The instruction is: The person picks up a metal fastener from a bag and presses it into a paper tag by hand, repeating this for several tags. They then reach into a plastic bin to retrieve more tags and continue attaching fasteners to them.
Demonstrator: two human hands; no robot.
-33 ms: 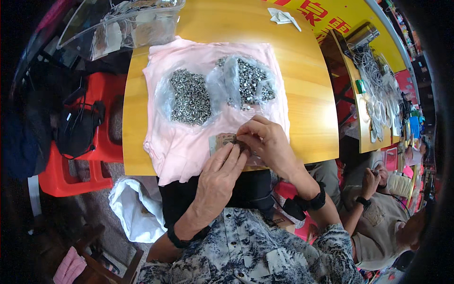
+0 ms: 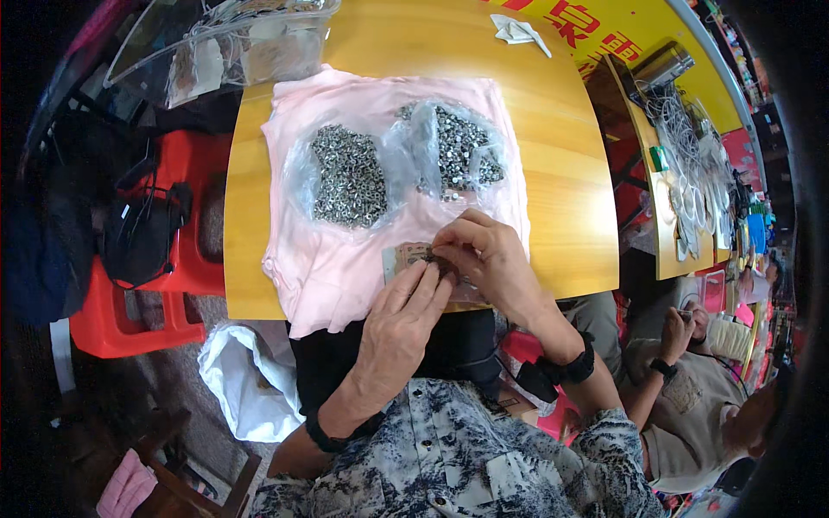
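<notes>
My left hand (image 2: 399, 315) and my right hand (image 2: 488, 257) meet at the near part of a pink cloth (image 2: 302, 285) spread on the table. The right thumb and index finger are pinched together over something small and dark. Against the same spot press the left fingers, held close together, and they cover most of it. Under the fingertips lies a flat, pale, printed piece (image 2: 410, 253), partly hidden. Beyond my hands are two clear plastic bags, both opened out: the left heap of small shiny metal parts (image 2: 347, 177) and the right heap of rounder metal pieces (image 2: 466, 147).
A clear bin (image 2: 216, 56) of cords and cards stands at the far left. Crumpled tissue (image 2: 520, 33) lies on the wooden table (image 2: 566, 173). Red stools (image 2: 129, 319) and a white sack (image 2: 246, 388) are to the left. Another person's hands (image 2: 682, 328) work at the right.
</notes>
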